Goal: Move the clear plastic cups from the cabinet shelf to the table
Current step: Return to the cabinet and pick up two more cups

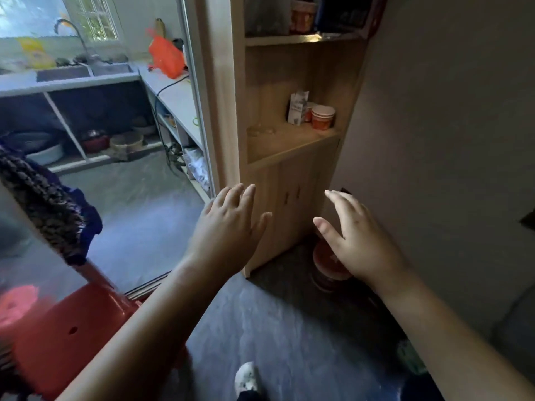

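Note:
A tall wooden cabinet [292, 180] stands ahead against the wall. On its open middle shelf [289, 143], faint clear plastic cups [262, 128] sit at the left, hard to make out. My left hand [228, 227] is stretched forward, fingers spread and empty, in front of the cabinet's lower left corner and well below the shelf. My right hand [353, 241] is also open and empty, held out at the same height in front of the lower doors. Neither hand touches anything.
A white carton [298, 108] and stacked orange paper cups [322, 117] stand at the shelf's right. A red pot [330, 264] sits on the floor by the cabinet. A red stool [72, 337] is at lower left; a sink counter [72, 79] lies beyond the doorway.

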`<state>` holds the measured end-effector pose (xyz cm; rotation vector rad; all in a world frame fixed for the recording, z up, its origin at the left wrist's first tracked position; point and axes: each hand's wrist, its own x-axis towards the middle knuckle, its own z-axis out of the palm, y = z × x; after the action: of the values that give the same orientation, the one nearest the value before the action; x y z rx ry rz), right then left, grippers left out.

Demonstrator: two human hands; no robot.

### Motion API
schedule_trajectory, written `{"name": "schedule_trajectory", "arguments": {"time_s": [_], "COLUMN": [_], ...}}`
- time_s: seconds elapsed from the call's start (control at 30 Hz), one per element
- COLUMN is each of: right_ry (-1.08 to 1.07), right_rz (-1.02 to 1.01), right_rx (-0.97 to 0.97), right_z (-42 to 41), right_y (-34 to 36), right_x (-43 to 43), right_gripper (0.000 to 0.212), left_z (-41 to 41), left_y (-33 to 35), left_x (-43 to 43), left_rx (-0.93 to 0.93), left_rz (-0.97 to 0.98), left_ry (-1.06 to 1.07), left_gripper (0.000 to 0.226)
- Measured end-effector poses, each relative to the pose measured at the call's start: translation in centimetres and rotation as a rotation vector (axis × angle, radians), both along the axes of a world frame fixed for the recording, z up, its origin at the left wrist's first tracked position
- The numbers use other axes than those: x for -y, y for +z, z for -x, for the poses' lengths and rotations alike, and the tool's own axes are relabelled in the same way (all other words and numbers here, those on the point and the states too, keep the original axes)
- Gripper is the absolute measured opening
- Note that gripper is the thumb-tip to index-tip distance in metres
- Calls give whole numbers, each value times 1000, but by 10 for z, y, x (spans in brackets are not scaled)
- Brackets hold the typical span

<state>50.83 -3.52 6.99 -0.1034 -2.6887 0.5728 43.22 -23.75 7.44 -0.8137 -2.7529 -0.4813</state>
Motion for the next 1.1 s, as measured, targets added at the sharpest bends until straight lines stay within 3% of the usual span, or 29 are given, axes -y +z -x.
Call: {"name": "schedule_trajectory", "arguments": {"time_s": [0.3,0.6,0.9,1.1], "right_ry": [-47,-90,201,336], "right_rz": [-42,33,34,0], "right_rx": [20,55,149,261], "right_z": [164,288,451,548], "right_y": [-6,-29,-41,-40], "right_x": [-63,-143,-227,-270], "right_gripper": [63,56,61,66], "left_z": [169,281,394,446], "left_y": [-10,-13,-39,-55], "left_x": [-79,-152,-230,-274], "left_rx": [12,57,108,133], "left_rz": [27,47,-2,-141], "left_ry": [8,-43,137,379], "left_gripper": [63,58,60,66]}}
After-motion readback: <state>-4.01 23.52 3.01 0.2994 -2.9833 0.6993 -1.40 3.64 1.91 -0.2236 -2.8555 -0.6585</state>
